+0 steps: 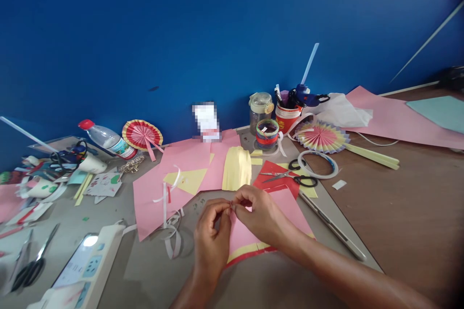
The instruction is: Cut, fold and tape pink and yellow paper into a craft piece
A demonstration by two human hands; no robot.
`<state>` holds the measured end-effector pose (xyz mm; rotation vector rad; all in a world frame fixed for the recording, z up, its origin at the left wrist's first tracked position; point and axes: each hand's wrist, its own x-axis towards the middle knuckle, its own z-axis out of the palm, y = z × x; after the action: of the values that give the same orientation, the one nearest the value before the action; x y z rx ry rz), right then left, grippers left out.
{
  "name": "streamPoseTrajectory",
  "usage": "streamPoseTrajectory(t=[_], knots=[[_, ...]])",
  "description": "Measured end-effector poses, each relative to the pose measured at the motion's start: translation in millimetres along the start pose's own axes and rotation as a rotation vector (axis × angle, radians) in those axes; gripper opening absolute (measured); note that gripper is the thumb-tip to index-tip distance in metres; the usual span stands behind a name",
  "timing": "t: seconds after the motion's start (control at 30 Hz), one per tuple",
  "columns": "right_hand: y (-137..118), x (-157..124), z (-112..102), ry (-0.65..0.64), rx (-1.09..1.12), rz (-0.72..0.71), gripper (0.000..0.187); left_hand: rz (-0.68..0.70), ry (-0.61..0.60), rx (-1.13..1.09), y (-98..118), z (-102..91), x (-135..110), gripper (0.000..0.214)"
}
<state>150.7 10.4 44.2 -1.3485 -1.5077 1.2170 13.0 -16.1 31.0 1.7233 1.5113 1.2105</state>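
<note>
A pink paper sheet (286,210), edged at the near side with yellow and red strips, lies on the grey mat. At its far left corner my left hand (213,229) pinches with thumb and forefinger. My right hand (259,210) meets it there, fingertips pinched together and almost touching the left ones. What sits between the right fingertips is too small to make out. Just beyond the hands is a yellow paper piece (237,169). Scissors with black handles (292,176) rest on red paper (266,169) to the right.
A metal ruler-like bar (333,227) and a roll of white tape (328,176) lie right. Pleated paper fans (321,136), a jar (261,106) and a red cup of tools (287,118) stand behind. Left are a bottle (108,137), a power strip (97,260) and more scissors (32,268).
</note>
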Motion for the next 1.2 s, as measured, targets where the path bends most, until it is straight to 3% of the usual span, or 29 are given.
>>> streamPoseTrajectory(t=[0.23, 0.5, 0.67, 0.9, 1.2], knots=[[0.8, -0.7, 1.9, 0.021, -0.010, -0.021, 0.012, 0.102, -0.004, 0.050, 0.3, 1.0, -2.5, 0.014], [4.5, -0.4, 2.6, 0.006, 0.015, -0.054, 0.012, 0.028, -0.001, 0.050, 0.3, -1.4, -0.4, 0.013], [2.6, 0.1, 0.8, -0.009, 0.018, 0.008, 0.011, 0.062, 0.011, 0.060, 0.8, -0.4, -0.1, 0.014], [9.4, 1.0, 5.3, 0.014, 0.020, -0.068, 0.012, 0.138, 0.011, 0.077, 1.4, -0.3, -0.1, 0.015], [7.4, 1.3, 3.2, -0.005, 0.053, -0.056, 0.010, 0.094, 0.013, 0.083, 1.9, -1.5, 0.8, 0.016]])
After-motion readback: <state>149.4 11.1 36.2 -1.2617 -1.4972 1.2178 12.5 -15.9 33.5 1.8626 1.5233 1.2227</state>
